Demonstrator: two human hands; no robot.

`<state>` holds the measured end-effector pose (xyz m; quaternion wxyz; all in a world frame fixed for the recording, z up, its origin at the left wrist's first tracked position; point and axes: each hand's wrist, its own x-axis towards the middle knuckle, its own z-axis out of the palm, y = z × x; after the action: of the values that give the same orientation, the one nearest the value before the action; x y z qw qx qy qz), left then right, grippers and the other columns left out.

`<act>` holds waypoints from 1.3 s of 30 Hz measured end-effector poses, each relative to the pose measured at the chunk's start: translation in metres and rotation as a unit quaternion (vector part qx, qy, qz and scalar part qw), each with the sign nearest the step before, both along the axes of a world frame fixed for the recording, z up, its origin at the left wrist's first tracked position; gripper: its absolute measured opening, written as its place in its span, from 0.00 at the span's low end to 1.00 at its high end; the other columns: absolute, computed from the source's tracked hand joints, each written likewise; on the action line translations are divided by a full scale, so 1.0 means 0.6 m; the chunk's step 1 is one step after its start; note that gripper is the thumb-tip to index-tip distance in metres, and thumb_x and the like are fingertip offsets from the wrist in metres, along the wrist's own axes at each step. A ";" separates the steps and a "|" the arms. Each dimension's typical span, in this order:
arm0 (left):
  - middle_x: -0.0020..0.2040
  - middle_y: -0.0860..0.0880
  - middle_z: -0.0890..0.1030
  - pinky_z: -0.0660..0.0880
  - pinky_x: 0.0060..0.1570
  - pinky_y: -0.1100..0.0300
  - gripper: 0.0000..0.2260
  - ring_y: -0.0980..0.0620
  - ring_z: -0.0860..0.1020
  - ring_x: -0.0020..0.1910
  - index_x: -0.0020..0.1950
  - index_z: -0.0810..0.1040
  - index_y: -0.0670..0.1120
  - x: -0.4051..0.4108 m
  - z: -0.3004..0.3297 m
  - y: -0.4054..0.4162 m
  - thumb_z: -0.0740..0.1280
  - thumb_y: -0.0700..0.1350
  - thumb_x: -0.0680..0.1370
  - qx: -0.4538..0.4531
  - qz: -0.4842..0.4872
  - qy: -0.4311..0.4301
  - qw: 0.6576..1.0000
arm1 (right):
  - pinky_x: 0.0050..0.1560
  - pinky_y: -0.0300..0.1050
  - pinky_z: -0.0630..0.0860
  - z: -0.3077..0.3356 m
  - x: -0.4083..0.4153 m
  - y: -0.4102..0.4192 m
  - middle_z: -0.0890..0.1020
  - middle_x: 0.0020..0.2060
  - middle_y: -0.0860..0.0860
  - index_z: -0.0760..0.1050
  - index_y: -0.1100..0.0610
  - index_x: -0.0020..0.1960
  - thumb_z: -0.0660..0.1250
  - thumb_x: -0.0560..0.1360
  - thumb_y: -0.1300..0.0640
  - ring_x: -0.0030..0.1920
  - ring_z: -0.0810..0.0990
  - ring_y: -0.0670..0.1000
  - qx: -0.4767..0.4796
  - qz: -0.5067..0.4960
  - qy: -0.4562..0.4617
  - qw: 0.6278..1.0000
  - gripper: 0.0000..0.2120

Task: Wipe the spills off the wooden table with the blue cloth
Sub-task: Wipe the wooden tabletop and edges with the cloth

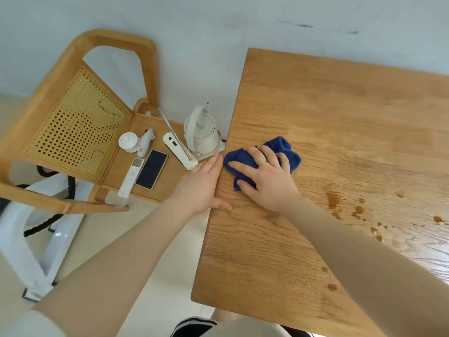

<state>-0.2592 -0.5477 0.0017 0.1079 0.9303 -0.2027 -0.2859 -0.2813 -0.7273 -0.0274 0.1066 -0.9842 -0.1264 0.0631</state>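
Note:
The wooden table (340,122) fills the right side of the view. A crumpled blue cloth (285,148) lies near its left edge, pressed flat under my right hand (264,176), whose fingers are spread over it. My left hand (202,186) lies flat along the table's left edge, thumb on the tabletop, holding nothing. Brown spills (357,210) dot the wood to the right of my right forearm, with smaller drops (331,287) nearer me.
A wooden chair (80,122) with a cane back stands left of the table. On its seat sit a white kettle (201,132), a phone (151,169), a remote (131,177), a white handheld device (179,154) and small white items (136,142). A white stool (36,239) stands below.

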 end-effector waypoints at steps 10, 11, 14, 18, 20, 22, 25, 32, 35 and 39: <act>0.77 0.55 0.39 0.58 0.71 0.51 0.53 0.47 0.52 0.75 0.76 0.38 0.50 -0.006 -0.004 -0.004 0.74 0.58 0.66 -0.020 0.037 0.037 0.998 | 0.67 0.63 0.53 -0.006 -0.012 0.020 0.62 0.72 0.53 0.67 0.39 0.67 0.51 0.74 0.42 0.71 0.56 0.60 0.010 -0.032 -0.020 0.999 0.22; 0.77 0.55 0.40 0.58 0.71 0.51 0.53 0.46 0.52 0.75 0.76 0.38 0.50 -0.006 -0.004 -0.004 0.74 0.58 0.66 -0.013 0.040 0.035 0.998 | 0.65 0.65 0.56 -0.006 -0.035 0.018 0.64 0.72 0.53 0.68 0.40 0.66 0.51 0.73 0.42 0.70 0.59 0.61 0.009 -0.001 -0.017 1.000 0.23; 0.78 0.52 0.46 0.62 0.69 0.50 0.53 0.46 0.57 0.74 0.76 0.39 0.50 -0.008 0.002 -0.009 0.74 0.57 0.66 0.005 0.055 0.041 0.998 | 0.63 0.67 0.61 -0.002 -0.086 0.004 0.67 0.70 0.54 0.70 0.40 0.65 0.51 0.72 0.42 0.69 0.64 0.62 0.006 0.065 0.001 0.998 0.23; 0.76 0.48 0.57 0.70 0.61 0.48 0.50 0.45 0.65 0.70 0.76 0.40 0.52 -0.014 0.005 -0.018 0.72 0.58 0.68 0.053 0.066 0.016 0.996 | 0.65 0.61 0.55 0.008 -0.048 -0.027 0.62 0.73 0.51 0.66 0.38 0.67 0.48 0.71 0.38 0.71 0.58 0.59 -0.014 0.090 0.007 0.996 0.26; 0.75 0.46 0.59 0.69 0.61 0.49 0.48 0.44 0.66 0.69 0.76 0.39 0.53 -0.021 -0.003 -0.018 0.70 0.58 0.70 0.057 0.076 0.022 0.995 | 0.67 0.58 0.52 0.007 -0.007 -0.038 0.58 0.74 0.50 0.64 0.37 0.69 0.52 0.74 0.38 0.72 0.53 0.57 -0.013 0.019 0.007 1.000 0.23; 0.73 0.44 0.64 0.69 0.60 0.52 0.47 0.44 0.69 0.66 0.76 0.38 0.54 -0.028 -0.008 -0.016 0.70 0.56 0.71 0.038 0.096 0.041 0.994 | 0.68 0.58 0.50 0.006 0.019 -0.041 0.57 0.74 0.49 0.63 0.38 0.69 0.55 0.76 0.41 0.73 0.51 0.56 -0.011 -0.047 0.000 0.999 0.21; 0.72 0.43 0.65 0.69 0.61 0.51 0.47 0.43 0.70 0.66 0.76 0.38 0.54 -0.030 -0.003 -0.020 0.70 0.55 0.71 0.056 0.101 0.028 0.993 | 0.69 0.60 0.50 0.006 -0.004 -0.032 0.57 0.74 0.51 0.64 0.40 0.69 0.56 0.77 0.43 0.73 0.51 0.58 -0.005 -0.063 -0.001 0.998 0.20; 0.77 0.44 0.51 0.67 0.64 0.46 0.44 0.42 0.60 0.72 0.76 0.40 0.53 -0.047 0.029 -0.044 0.68 0.57 0.73 0.135 0.094 -0.003 0.986 | 0.59 0.65 0.66 0.007 -0.154 -0.050 0.71 0.67 0.55 0.72 0.42 0.63 0.52 0.72 0.41 0.65 0.70 0.62 -0.028 0.075 0.010 0.997 0.23; 0.78 0.46 0.42 0.55 0.71 0.47 0.42 0.44 0.47 0.76 0.77 0.44 0.50 -0.064 0.042 -0.067 0.68 0.57 0.73 0.111 0.055 -0.062 0.990 | 0.65 0.61 0.58 0.010 -0.107 -0.076 0.64 0.72 0.52 0.66 0.39 0.68 0.50 0.75 0.39 0.71 0.61 0.59 -0.030 0.065 0.000 0.997 0.22; 0.76 0.46 0.35 0.48 0.74 0.51 0.47 0.47 0.42 0.76 0.77 0.47 0.44 -0.102 0.041 -0.103 0.68 0.63 0.69 0.032 0.040 -0.093 0.994 | 0.69 0.57 0.50 0.008 -0.031 -0.125 0.54 0.75 0.50 0.60 0.38 0.70 0.53 0.78 0.40 0.73 0.50 0.56 -0.022 -0.087 0.009 0.996 0.21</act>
<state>-0.3203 -0.6098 0.0266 0.0696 0.9632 -0.1654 -0.2000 -0.2999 -0.8022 -0.0225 0.0913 -0.9929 -0.0376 0.0656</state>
